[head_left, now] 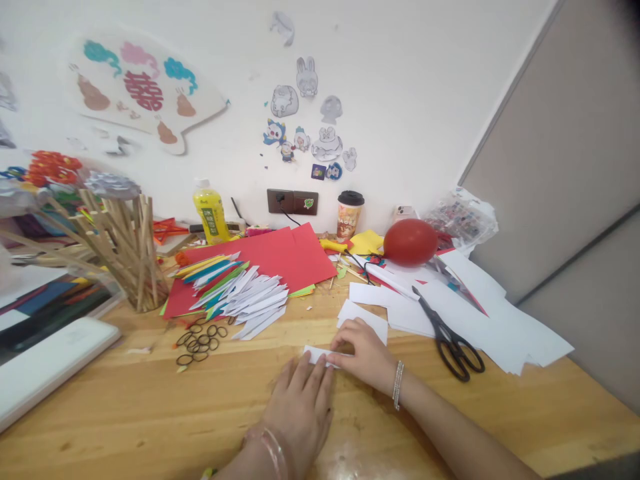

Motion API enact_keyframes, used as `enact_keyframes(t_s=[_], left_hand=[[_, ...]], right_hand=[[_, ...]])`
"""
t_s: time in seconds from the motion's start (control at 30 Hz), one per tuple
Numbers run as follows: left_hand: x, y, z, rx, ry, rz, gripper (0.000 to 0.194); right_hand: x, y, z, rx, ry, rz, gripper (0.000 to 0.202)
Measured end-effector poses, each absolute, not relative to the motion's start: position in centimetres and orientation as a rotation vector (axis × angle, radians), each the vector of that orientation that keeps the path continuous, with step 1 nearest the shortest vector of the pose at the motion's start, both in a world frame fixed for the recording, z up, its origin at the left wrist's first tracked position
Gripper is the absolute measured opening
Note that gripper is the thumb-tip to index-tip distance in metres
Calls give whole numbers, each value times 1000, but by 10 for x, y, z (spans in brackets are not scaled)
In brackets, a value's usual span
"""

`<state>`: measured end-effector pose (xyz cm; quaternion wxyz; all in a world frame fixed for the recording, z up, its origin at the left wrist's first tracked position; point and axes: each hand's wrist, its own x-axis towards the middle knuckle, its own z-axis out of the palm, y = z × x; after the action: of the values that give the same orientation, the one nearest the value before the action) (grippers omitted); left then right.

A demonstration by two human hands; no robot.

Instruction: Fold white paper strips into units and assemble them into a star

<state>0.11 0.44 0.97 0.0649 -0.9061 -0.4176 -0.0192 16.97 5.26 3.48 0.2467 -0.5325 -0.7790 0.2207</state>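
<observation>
1. Wooden sticks fill a holder (131, 267), far left of the scissors (447, 333).
2. A lidded cup (349, 215) stands behind the scissors.
3. The left hand (300, 407) lies flat and the right hand (363, 353) pinches, both on a white paper strip (316, 354) left of the scissors.

Both hands pressed a small white paper strip (316, 354) flat on the wooden table (150, 413). The left hand (300, 407) lay palm-down; black scissors (450, 337) rested near the right hand (363, 353).
</observation>
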Motion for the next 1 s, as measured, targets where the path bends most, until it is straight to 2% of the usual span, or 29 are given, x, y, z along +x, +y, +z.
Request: enact_keyframes(t_s=[0.27, 0.47, 0.73, 1.0], left_hand=[[3, 2, 9, -2700, -1405, -130, 52], [4, 4, 7, -2709, -1439, -53, 54], [2, 4, 0, -2659, -1353, -117, 56], [-1, -1, -7, -2571, -1269, -226, 54]], right_hand=[[171, 53, 34, -1473, -2153, 609, 9], [170, 53, 33, -1464, -2177, 596, 8], [166, 50, 32, -1524, -2089, 549, 12], [169, 49, 36, -1488, -2143, 634, 5]])
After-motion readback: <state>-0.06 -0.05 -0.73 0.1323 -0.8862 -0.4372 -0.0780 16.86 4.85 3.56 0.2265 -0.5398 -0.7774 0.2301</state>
